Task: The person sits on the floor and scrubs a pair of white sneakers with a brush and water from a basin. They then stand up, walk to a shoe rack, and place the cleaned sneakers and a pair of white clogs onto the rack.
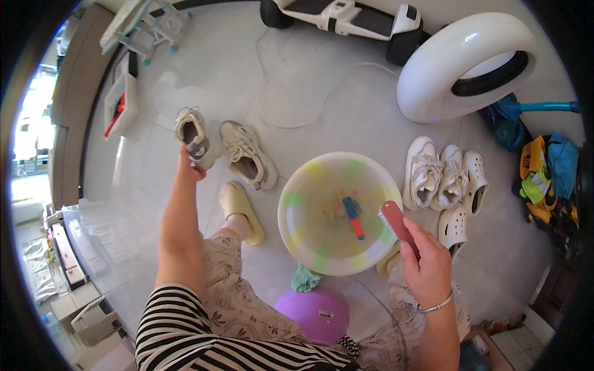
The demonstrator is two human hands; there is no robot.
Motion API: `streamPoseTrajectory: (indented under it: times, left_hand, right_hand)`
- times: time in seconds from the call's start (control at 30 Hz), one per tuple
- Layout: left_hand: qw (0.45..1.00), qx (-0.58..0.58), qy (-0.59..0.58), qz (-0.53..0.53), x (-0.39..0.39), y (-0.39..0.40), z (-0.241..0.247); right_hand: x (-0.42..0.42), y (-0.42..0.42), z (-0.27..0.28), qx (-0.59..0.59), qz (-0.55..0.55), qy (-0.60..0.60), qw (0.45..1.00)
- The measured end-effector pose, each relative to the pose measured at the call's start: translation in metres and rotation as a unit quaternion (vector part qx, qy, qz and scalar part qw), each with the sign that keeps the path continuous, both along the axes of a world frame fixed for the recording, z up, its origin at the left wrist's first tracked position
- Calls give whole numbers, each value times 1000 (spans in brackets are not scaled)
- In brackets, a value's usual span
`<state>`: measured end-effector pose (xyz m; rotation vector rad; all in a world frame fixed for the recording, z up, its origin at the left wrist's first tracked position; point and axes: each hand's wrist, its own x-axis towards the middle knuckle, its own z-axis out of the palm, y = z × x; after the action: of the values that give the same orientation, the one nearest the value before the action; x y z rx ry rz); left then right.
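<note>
My left hand (191, 168) is stretched out to the left and grips the heel of a pale laced sneaker (197, 134). Its mate, a second pale sneaker (248, 155), rests on the floor just to the right. In my right hand (426, 264) is a scrub brush (395, 223) with a reddish back and white bristles, held over the right rim of a plastic basin (297, 232). The basin holds cloudy water, and a blue-headed brush with a red handle (353, 218) lies in it. A green cloth (305, 278) sits by the basin's near side.
White sneakers (423, 174) and white clogs (474, 178) stand right of the basin. Behind are a white ring-shaped appliance (417, 88), a hoverboard (343, 18) and a cable (297, 126). A purple plastic stool or tub (315, 310) is between my legs. A folding stand (148, 32) is far left.
</note>
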<state>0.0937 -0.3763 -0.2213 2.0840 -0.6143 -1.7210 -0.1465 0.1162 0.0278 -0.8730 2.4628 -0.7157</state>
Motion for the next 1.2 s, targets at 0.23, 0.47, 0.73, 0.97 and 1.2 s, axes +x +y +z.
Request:
streamPoseTrajectory:
  times: [0.23,0.47,0.73,0.97,1.2]
  left_hand:
    - [984,-12,-172,-42,65,-25,-63]
    - [702,-567,-281,-327,-92,50,11]
    - [327,-376,-22,-867,-162,328,-33]
    - [274,-404,-157,-859,-154,427,-98]
    - [637,-113,108,-755,-126,388,-103]
  right_hand:
    - [-1,-9,-15,56,28,2,998]
    - [-2,1,1,64,15,28,997]
    - [-1,23,16,19,-3,59,998]
    - [2,57,22,5,-23,46,999]
    - [8,69,29,-10,-30,18,999]
